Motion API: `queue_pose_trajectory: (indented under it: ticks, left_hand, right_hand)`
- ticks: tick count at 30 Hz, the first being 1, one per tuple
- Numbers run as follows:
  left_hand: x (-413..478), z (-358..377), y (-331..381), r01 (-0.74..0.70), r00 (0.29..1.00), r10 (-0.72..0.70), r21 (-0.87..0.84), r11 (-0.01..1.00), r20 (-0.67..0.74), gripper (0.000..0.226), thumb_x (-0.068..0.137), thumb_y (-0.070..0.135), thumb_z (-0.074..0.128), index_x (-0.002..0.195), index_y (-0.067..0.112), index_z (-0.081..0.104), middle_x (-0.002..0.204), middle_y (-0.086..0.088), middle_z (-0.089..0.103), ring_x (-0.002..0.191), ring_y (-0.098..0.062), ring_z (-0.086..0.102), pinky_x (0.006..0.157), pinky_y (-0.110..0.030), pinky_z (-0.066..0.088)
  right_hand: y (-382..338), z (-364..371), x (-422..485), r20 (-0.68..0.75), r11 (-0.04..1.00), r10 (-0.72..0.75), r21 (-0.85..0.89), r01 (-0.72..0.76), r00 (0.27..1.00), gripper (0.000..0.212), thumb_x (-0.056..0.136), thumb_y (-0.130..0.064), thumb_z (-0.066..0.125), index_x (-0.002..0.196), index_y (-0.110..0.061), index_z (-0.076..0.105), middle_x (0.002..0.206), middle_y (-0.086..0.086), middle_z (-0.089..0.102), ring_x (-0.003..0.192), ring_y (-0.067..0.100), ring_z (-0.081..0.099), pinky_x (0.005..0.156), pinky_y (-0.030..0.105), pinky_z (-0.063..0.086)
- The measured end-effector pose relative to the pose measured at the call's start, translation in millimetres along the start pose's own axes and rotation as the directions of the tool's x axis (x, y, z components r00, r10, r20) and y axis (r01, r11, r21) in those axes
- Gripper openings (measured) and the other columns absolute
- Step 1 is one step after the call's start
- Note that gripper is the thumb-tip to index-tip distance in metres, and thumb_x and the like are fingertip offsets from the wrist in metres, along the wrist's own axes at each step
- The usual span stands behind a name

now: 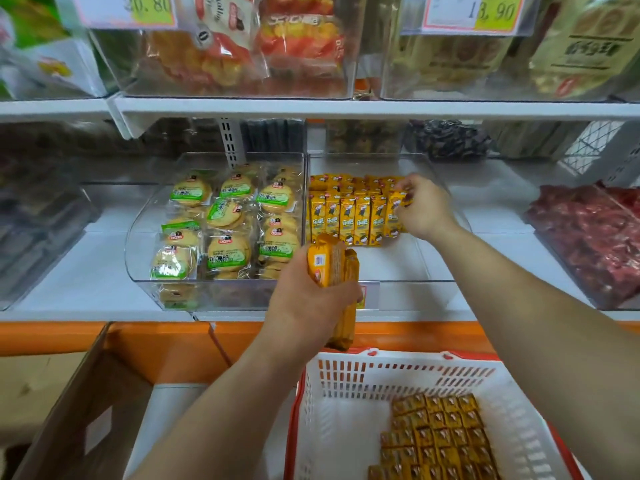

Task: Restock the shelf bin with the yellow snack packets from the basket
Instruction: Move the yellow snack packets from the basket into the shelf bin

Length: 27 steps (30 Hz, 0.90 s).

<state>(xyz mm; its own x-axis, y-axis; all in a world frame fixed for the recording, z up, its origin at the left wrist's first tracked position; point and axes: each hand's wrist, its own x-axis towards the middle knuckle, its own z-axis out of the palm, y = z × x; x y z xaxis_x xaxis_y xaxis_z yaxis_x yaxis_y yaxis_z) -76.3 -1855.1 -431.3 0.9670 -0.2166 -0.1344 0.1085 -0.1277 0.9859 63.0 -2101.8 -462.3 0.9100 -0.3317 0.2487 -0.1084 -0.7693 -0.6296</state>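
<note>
Basket (pixel 346 427) part-filled; left grip (pixel 311 299) wraps packet stack (pixel 329 261); right grip (pixel 427 209) pinches packet (pixel 397 204) in bin (pixel 415 294).

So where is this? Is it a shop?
Most likely a shop's snack aisle. Price tags hang over clear bins full of wrapped biscuits, and a shopping basket of yellow snack packets sits below.
</note>
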Motion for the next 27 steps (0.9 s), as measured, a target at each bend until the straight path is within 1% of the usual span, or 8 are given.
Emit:
queue_pose_trajectory:
  ticks: [4, 8, 12, 17, 19, 21, 24, 27]
  left_hand:
    - [2.1, -0.9, -5.1, -0.008, 1.000, 0.008, 0.003, 1.000, 0.017, 0.034, 0.083, 0.015, 0.079, 0.105, 0.035, 0.063, 0.094, 0.000, 0.076, 0.090, -0.020, 0.074, 0.077, -0.037, 0.062]
    - [3.2, 5.0, -12.2, -0.015, 0.999, 0.014, 0.041, 0.999, 0.030, 0.032, 0.080, 0.016, 0.081, 0.095, 0.039, 0.064, 0.090, 0.004, 0.073, 0.085, -0.019, 0.072, 0.077, -0.038, 0.063]
    - [4.0, 11.5, -14.4, -0.003, 0.999, 0.001, 0.047, 0.999, 0.047, 0.033, 0.078, 0.017, 0.082, 0.093, 0.040, 0.064, 0.089, 0.005, 0.072, 0.082, -0.016, 0.071, 0.074, -0.035, 0.062]
    - [4.3, 14.4, -13.8, 0.032, 0.998, -0.034, 0.041, 0.999, 0.054, 0.034, 0.078, 0.016, 0.082, 0.095, 0.038, 0.063, 0.088, 0.005, 0.072, 0.082, -0.017, 0.071, 0.072, -0.034, 0.062]
    - [1.5, 17.5, -12.1, 0.044, 0.997, -0.046, 0.033, 0.998, 0.064, 0.036, 0.076, 0.019, 0.082, 0.097, 0.039, 0.062, 0.089, 0.002, 0.073, 0.086, -0.019, 0.072, 0.072, -0.034, 0.063]
    - [-2.8, 22.5, -9.9, 0.071, 0.993, -0.071, 0.006, 0.997, 0.094, 0.040, 0.066, 0.027, 0.078, 0.100, 0.038, 0.061, 0.097, -0.005, 0.074, 0.093, -0.025, 0.073, 0.078, -0.044, 0.064]
    - [-10.1, 31.4, -7.6, 0.111, 0.982, -0.106, -0.018, 0.994, 0.159, 0.049, 0.064, 0.029, 0.070, 0.111, 0.036, 0.061, 0.100, -0.009, 0.076, 0.099, -0.030, 0.072, 0.083, -0.058, 0.061]
    - [-17.6, 39.5, -8.8, 0.105, 0.970, -0.097, -0.021, 0.994, 0.221, 0.037, 0.075, 0.024, 0.075, 0.111, 0.022, 0.067, 0.093, -0.011, 0.077, 0.092, -0.028, 0.074, 0.080, -0.055, 0.062]
  right_hand:
    - [13.5, 17.1, 7.6, 0.020, 0.995, 0.088, 0.046, -0.089, 0.996, 0.040, 0.078, 0.009, 0.062, 0.108, -0.018, 0.061, 0.100, 0.010, 0.067, 0.085, 0.026, 0.062, 0.075, 0.034, 0.052]
    - [27.0, 27.9, 13.1, 0.046, 0.990, 0.101, 0.093, -0.105, 0.994, 0.041, 0.077, 0.006, 0.067, 0.107, -0.022, 0.061, 0.088, -0.001, 0.063, 0.078, 0.021, 0.060, 0.061, 0.023, 0.044]
    - [30.2, 30.9, 14.3, 0.075, 0.986, 0.123, 0.106, -0.131, 0.990, 0.054, 0.078, -0.002, 0.073, 0.128, -0.012, 0.057, 0.106, 0.007, 0.070, 0.097, 0.026, 0.066, 0.083, 0.031, 0.051]
    - [11.9, 9.0, -10.4, 0.051, 0.996, 0.056, 0.062, -0.059, 0.997, 0.062, 0.078, -0.008, 0.074, 0.135, -0.008, 0.051, 0.100, 0.002, 0.063, 0.096, 0.023, 0.062, 0.072, 0.022, 0.038]
    - [0.8, -10.0, -33.9, 0.065, 0.996, 0.003, 0.093, -0.009, 0.998, 0.057, 0.080, -0.011, 0.075, 0.133, -0.010, 0.054, 0.112, 0.005, 0.062, 0.104, 0.021, 0.061, 0.079, 0.024, 0.042]
    - [-8.0, -32.9, -66.9, 0.117, 0.986, -0.056, 0.165, 0.036, 0.992, 0.043, 0.081, -0.015, 0.077, 0.122, -0.016, 0.062, 0.117, 0.003, 0.064, 0.107, 0.019, 0.062, 0.087, 0.031, 0.051]
    - [-14.8, -71.0, -126.6, 0.246, 0.945, -0.074, 0.328, -0.011, 0.966, 0.025, 0.080, -0.018, 0.079, 0.100, -0.028, 0.068, 0.102, -0.005, 0.069, 0.092, 0.013, 0.069, 0.082, 0.031, 0.055]
    - [-12.2, -93.7, -179.9, 0.377, 0.899, -0.076, 0.426, -0.100, 0.923, 0.030, 0.083, -0.008, 0.075, 0.104, -0.028, 0.070, 0.098, -0.002, 0.071, 0.082, 0.012, 0.070, 0.076, 0.025, 0.055]
